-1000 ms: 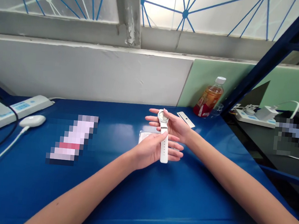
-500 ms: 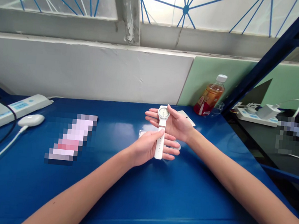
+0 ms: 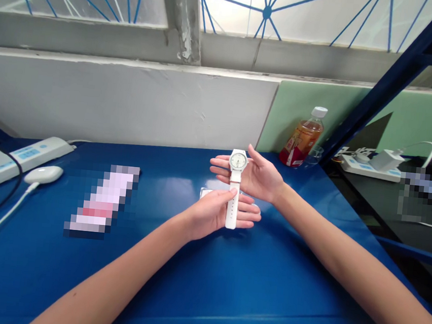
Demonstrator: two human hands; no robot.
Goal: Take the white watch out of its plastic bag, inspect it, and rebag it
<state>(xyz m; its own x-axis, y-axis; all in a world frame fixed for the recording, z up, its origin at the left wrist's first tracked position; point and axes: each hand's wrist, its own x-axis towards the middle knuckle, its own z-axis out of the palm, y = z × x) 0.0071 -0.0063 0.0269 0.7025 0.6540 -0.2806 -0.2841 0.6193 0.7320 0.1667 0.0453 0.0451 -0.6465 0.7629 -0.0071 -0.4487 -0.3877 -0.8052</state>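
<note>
A white wristwatch point(image 3: 238, 160) with a round pale dial lies lengthwise over both hands, dial toward the wall and strap point(image 3: 232, 209) toward me. My left hand point(image 3: 215, 210) is closed on the strap: the thumb presses on top, and the fingers stretch out beneath it to the right. Behind the dial end, my right hand point(image 3: 262, 176) is palm up and open. Its fingers pass under the watch and its thumb is raised, apart from the dial. Whether the right fingers bear the watch's weight I cannot tell. Beneath the left hand, a clear-edged object point(image 3: 204, 192) is mostly hidden.
On the blue table point(image 3: 166, 284) lies a blurred phone-like object point(image 3: 105, 200). A power strip point(image 3: 45, 149) and a white corded puck point(image 3: 44, 174) are at the left. A drink bottle point(image 3: 302, 140) stands at the back right, near another power strip point(image 3: 371, 168).
My right thumb has lifted off the watch, and the right hand has shifted slightly right. The left hand keeps its hold on the strap. A white card behind the right hand is now hidden.
</note>
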